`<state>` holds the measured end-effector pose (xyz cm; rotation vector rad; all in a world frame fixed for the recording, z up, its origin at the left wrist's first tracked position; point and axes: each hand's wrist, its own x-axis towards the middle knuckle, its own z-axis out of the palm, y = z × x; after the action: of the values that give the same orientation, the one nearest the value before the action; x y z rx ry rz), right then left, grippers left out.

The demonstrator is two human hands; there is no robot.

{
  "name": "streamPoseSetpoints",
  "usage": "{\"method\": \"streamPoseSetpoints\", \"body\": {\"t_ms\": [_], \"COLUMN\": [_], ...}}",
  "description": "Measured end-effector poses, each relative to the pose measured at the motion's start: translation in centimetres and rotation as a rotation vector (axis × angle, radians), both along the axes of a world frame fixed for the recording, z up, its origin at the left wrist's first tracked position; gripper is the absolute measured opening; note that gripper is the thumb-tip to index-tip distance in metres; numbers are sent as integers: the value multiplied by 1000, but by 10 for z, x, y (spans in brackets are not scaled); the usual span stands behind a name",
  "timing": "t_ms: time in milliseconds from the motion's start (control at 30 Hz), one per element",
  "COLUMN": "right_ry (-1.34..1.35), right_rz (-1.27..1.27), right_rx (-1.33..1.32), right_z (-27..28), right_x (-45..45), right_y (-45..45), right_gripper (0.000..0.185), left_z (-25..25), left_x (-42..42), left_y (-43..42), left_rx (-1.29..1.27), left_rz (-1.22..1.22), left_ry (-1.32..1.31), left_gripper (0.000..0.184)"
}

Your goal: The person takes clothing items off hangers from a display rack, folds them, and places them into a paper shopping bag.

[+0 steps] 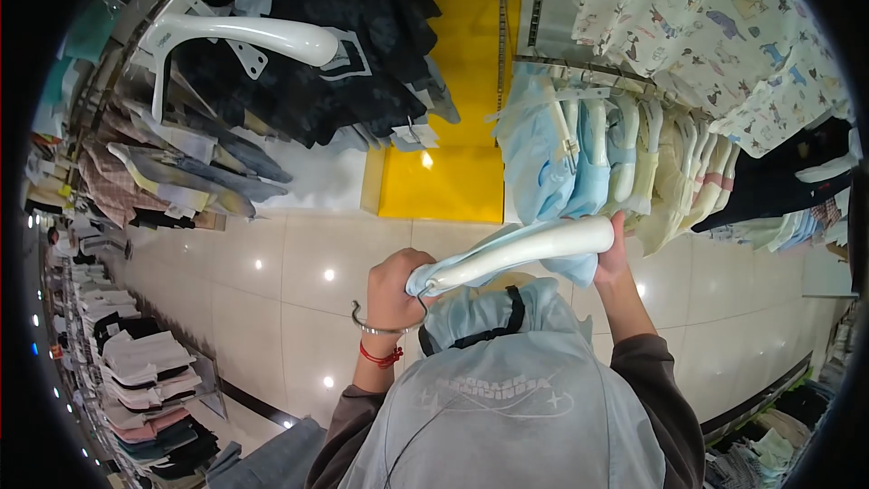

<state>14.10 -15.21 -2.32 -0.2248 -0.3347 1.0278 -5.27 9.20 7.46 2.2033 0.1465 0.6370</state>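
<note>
A white hanger [534, 252] with a metal hook carries a light blue garment [577, 269], held in front of my chest. My left hand [395, 288] is closed round the garment near the hook end of the hanger. At the broad white end of the hanger, my right hand [613, 256] grips the garment and hanger, its thumb pointing up. Part of the garment hangs behind the hanger, so its full shape is hidden.
Light blue and yellow clothes [593, 154] hang on a rail ahead to the right. Dark shirts [317, 63] and an empty white hanger [244, 36] are at the upper left. Folded clothes [149, 371] lie stacked at the lower left. A yellow panel [444, 183] stands between the racks.
</note>
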Motion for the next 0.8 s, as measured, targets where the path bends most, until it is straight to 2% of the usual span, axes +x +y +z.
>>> {"method": "streamPoseSetpoints", "body": {"t_ms": [100,200,300,400,600,700,800], "right_ry": [67,45,40,-54,-278,-225,-118], "right_rz": [-56,-68,-78,-81,-7,-136,-137], "right_rx": [-82,-189,-198,-327,-554,-672,-601], "right_z": [4,7,6,9,23,35,33], "right_x": [-1,2,4,8,16,10,16], "right_y": [5,7,8,4,1,7,7], "right_gripper": [59,48,42,39,44,49,52], "left_z": [1,4,6,8,16,22,22], "left_x": [1,0,0,-2,-2,1,0], "left_y": [-2,-4,-5,-3,-5,-12,-15], "left_rx": [-2,-113,-131,-113,-4,-93,-146], "left_rz": [10,22,-3,-32,-48,-49,-45], "left_ry": [-2,94,98,110,93,122,111], "left_gripper": [31,31,30,29,30,29,31]}}
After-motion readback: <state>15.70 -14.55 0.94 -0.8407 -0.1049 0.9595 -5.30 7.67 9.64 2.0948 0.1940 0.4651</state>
